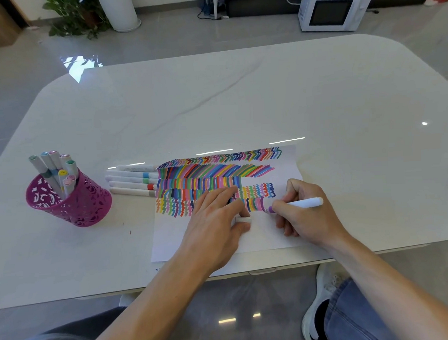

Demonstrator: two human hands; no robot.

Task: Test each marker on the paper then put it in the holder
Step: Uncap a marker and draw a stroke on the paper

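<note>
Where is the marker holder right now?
Head view: the magenta cut-out holder stands on the left side of the table, left of the row of loose markers and the paper, several markers standing in it.

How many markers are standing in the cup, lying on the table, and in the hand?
Standing markers in the pink holder: 7
Lying markers left of the paper: 5
Held marker in the right hand: 1
Total: 13
</note>
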